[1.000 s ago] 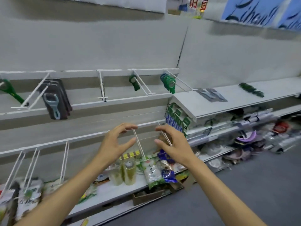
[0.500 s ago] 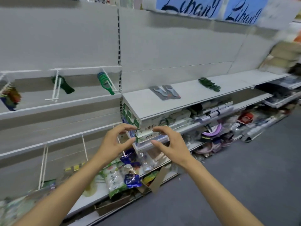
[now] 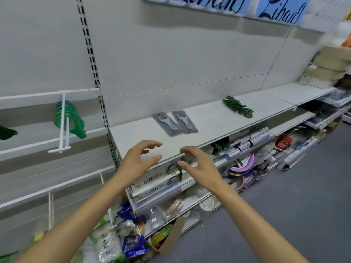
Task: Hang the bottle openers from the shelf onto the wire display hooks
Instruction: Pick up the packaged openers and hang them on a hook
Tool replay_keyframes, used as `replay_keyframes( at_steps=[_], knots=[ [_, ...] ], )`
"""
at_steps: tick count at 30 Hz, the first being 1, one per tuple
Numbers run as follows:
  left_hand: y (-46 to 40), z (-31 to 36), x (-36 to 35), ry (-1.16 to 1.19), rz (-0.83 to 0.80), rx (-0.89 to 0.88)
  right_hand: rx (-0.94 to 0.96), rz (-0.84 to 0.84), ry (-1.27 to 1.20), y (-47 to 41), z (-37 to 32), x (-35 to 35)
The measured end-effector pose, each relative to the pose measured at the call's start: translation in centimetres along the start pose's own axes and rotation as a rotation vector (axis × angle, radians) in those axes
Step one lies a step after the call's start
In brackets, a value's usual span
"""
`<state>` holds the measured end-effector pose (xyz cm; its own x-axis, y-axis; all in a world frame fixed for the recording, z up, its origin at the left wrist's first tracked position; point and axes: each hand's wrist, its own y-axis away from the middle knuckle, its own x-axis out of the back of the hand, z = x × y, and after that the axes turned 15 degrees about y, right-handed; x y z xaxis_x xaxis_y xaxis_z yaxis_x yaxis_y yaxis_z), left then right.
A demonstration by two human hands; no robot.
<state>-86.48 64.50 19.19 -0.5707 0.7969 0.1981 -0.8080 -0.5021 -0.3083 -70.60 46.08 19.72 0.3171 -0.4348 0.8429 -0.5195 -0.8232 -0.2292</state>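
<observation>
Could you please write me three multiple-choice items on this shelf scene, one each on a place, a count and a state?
1. Where do the carded openers lie?
A. on the shelf
B. on the floor
C. on a hook

2. How many carded openers lie side by side there?
A. one
B. two
C. five

3. What are the left hand and right hand doing?
A. each holds an opener
B. both are open and empty
C. both are in fists

Answers:
1 A, the cards lie flat on the white shelf top, left of the green openers.
2 B, two grey cards lie next to each other.
3 B, the fingers are spread with nothing between them, near the shelf's front edge.
</observation>
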Motion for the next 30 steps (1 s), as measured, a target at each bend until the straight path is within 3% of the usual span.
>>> replay_keyframes(
  at_steps=[10, 15, 20, 25, 30],
  knots=[
    [-13.5, -4.3, -2.9, -0.090, 0.085, 0.229, -0.124, -0.016, 0.087, -14.3, 8.0, 0.5],
    [-16.9, -6.3, -5.4, -0.294, 0.077, 0.231, -0.059, -0.105, 0.196, -19.8, 12.0, -0.5],
    [-19.9, -7.3, -7.9, -0.460, 0.143, 0.339, 0.074, -0.141, 0.335, -23.5, 14.8, -0.8],
    [-21.9, -7.5, -8.9, -0.682, 0.256, 0.389, 0.135, -0.331, 0.278, -26.9, 16.3, 0.1],
    [-22.5, -6.9, -7.9, -0.601, 0.293, 0.500, 0.147, -0.465, 0.202, -29.3, 18.2, 1.5]
  ],
)
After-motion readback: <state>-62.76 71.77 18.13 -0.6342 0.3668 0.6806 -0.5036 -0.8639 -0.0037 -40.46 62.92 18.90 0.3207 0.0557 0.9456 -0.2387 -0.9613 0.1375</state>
